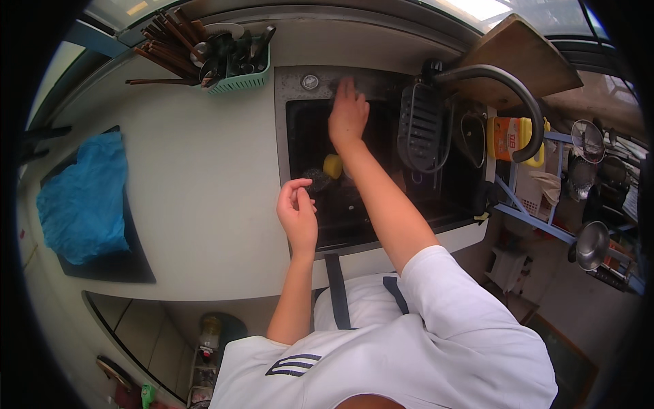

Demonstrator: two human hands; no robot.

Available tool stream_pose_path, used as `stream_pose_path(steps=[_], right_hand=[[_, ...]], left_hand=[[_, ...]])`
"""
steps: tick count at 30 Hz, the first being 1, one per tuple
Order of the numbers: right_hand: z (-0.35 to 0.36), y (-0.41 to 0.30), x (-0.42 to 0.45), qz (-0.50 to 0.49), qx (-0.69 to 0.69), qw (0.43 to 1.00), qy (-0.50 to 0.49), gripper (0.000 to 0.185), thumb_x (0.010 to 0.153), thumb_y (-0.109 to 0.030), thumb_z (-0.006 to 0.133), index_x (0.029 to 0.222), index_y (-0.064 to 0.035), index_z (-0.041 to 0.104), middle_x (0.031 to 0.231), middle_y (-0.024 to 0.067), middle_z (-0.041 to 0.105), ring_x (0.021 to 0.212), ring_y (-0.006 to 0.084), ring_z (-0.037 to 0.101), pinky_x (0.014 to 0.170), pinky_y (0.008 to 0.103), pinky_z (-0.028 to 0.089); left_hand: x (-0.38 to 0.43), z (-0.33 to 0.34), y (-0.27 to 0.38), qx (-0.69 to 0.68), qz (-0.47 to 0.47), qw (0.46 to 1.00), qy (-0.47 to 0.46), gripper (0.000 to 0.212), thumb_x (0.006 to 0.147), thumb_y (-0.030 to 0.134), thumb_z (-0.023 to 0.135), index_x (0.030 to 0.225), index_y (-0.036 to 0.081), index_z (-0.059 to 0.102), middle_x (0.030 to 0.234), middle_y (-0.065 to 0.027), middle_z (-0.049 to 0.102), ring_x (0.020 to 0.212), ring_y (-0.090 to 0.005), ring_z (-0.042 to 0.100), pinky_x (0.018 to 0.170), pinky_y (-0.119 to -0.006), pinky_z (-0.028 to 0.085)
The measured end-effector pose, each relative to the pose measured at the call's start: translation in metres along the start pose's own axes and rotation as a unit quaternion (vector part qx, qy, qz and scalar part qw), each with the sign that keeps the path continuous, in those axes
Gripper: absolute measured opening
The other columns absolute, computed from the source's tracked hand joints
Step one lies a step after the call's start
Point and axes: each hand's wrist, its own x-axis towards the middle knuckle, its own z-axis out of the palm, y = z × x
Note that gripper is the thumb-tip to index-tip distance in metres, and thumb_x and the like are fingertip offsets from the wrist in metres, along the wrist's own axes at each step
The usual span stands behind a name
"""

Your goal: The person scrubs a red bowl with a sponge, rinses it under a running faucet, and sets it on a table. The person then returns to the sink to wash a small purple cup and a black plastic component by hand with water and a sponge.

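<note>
My right hand (349,112) reaches over the dark kitchen sink (280,133), its fingertips on or just above the rear metal rim; nothing shows in it, though its palm faces away. My left hand (298,209) hovers at the sink's left edge with loosely curled fingers and holds nothing visible. A yellow sponge (332,166) lies in the basin between the hands, beside a steel wool scourer (316,180) close to my left fingertips. A round drain control knob (309,82) sits on the rear rim, left of my right hand.
A black slotted rack (425,128) hangs below the curved faucet (531,102). Behind stands a wooden cutting board (516,61); a yellow jug (534,143) is at right. A green utensil basket (240,83) holds chopsticks at back left. A blue cloth or bag (84,197) covers a dark board.
</note>
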Motion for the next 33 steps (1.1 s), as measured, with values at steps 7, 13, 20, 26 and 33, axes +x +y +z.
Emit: stream_pose_path(steps=[7, 13, 20, 26, 33], right_hand=[[-0.010, 0.011, -0.009, -0.110, 0.031, 0.993, -0.001, 0.050, 0.077, 0.000, 0.054, 0.126, -0.0060, 0.054, 0.133, 0.0037, 0.052, 0.089, 0.0263, 0.054, 0.079, 0.0360, 0.044], [-0.068, 0.076, -0.084, -0.123, 0.182, 0.969, -0.109, 0.060, 0.072, 0.011, 0.054, 0.130, -0.0012, 0.051, 0.133, 0.0095, 0.052, 0.098, 0.0304, 0.051, 0.093, 0.0378, 0.043], [-0.098, 0.166, -0.174, 0.061, 0.135, 0.984, -0.096, 0.052, 0.081, -0.005, 0.055, 0.132, 0.0000, 0.047, 0.132, 0.0148, 0.050, 0.113, 0.0333, 0.048, 0.097, 0.0448, 0.037], [-0.064, 0.151, -0.193, 0.159, 0.193, 0.960, -0.125, 0.043, 0.084, -0.021, 0.063, 0.119, 0.0029, 0.055, 0.113, 0.0192, 0.060, 0.104, 0.0377, 0.054, 0.091, 0.0448, 0.043], [-0.060, 0.151, -0.170, 0.185, 0.181, 0.947, -0.189, 0.039, 0.074, -0.029, 0.073, 0.099, -0.0009, 0.061, 0.097, 0.0192, 0.065, 0.094, 0.0378, 0.061, 0.080, 0.0460, 0.049]], left_hand=[[-0.009, -0.026, 0.004, 0.059, 0.014, 0.998, -0.010, 0.018, 0.094, 0.004, 0.043, 0.095, 0.001, 0.061, 0.062, 0.0023, 0.050, 0.055, -0.0045, 0.045, 0.057, -0.021, 0.042], [-0.021, -0.042, -0.027, 0.323, 0.113, 0.935, -0.093, 0.016, 0.091, 0.005, 0.049, 0.100, 0.001, 0.061, 0.066, -0.0064, 0.056, 0.059, -0.0141, 0.054, 0.056, -0.027, 0.043], [-0.039, -0.038, -0.040, 0.390, 0.170, 0.898, -0.115, 0.017, 0.088, 0.005, 0.052, 0.102, 0.002, 0.061, 0.086, -0.0115, 0.063, 0.072, -0.0266, 0.061, 0.066, -0.034, 0.049], [-0.056, -0.049, -0.065, 0.451, 0.156, 0.869, -0.134, 0.031, 0.084, 0.003, 0.054, 0.115, -0.002, 0.054, 0.120, -0.0186, 0.051, 0.113, -0.0358, 0.049, 0.096, -0.041, 0.041], [-0.084, -0.036, -0.109, 0.550, 0.206, 0.802, -0.109, 0.052, 0.081, 0.009, 0.059, 0.128, -0.005, 0.044, 0.141, -0.0336, 0.029, 0.127, -0.0465, 0.036, 0.102, -0.045, 0.038]])
